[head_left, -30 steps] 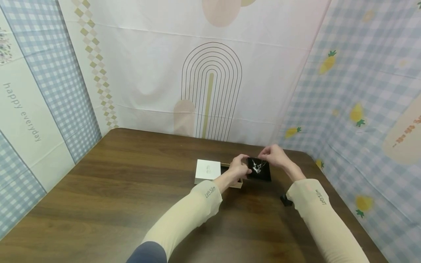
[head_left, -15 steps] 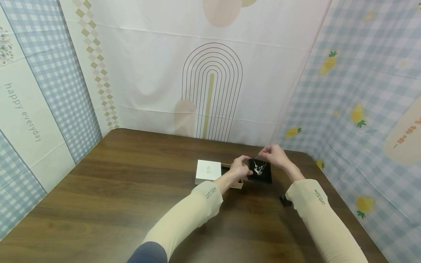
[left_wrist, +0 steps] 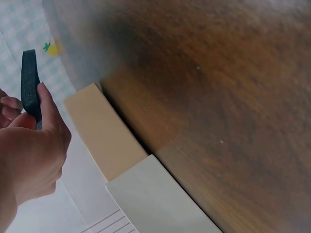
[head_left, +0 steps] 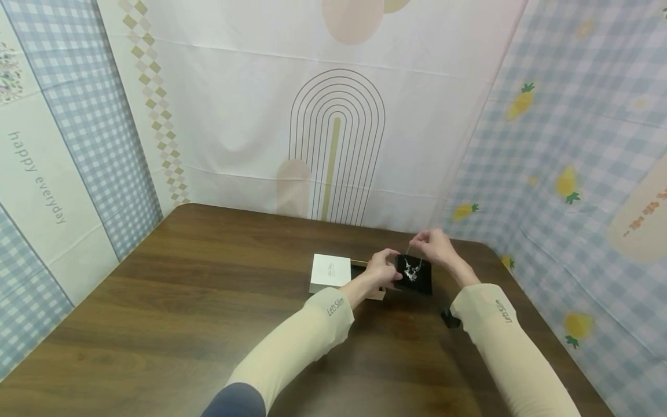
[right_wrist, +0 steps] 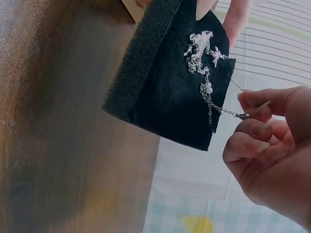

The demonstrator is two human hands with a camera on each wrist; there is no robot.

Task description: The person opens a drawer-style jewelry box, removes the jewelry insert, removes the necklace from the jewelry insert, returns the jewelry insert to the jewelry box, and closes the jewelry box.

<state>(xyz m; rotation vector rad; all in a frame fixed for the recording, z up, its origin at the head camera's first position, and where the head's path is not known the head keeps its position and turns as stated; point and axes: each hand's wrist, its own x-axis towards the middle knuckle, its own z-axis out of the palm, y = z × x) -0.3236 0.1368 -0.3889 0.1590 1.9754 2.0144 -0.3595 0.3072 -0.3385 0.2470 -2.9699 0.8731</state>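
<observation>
My left hand [head_left: 381, 270] grips the left edge of a black foam pad [head_left: 423, 284], thumb on its face, and holds it up tilted above the table. On the pad's face lies a silver necklace [right_wrist: 198, 53] with an ornate pendant and small pearl-like beads. My right hand [head_left: 435, 248] pinches the chain near its clasp [right_wrist: 242, 116], just off the pad's far edge. Two strands run taut from the fingertips to the pad. Edge-on in the left wrist view, the pad [left_wrist: 30, 82] shows as a thick dark slab between thumb and fingers.
Behind my left hand stands a jewelry box with a white sleeve [head_left: 330, 270] and a tan drawer [left_wrist: 104, 131] pulled partly out to the right. A small black object [head_left: 450, 318] lies by my right sleeve. Fabric hangs behind the wooden table [head_left: 208, 301].
The foam pad has shifted slightly right and down with my left hand. My right hand has stayed almost in place, and more chain shows between it and the pad.
</observation>
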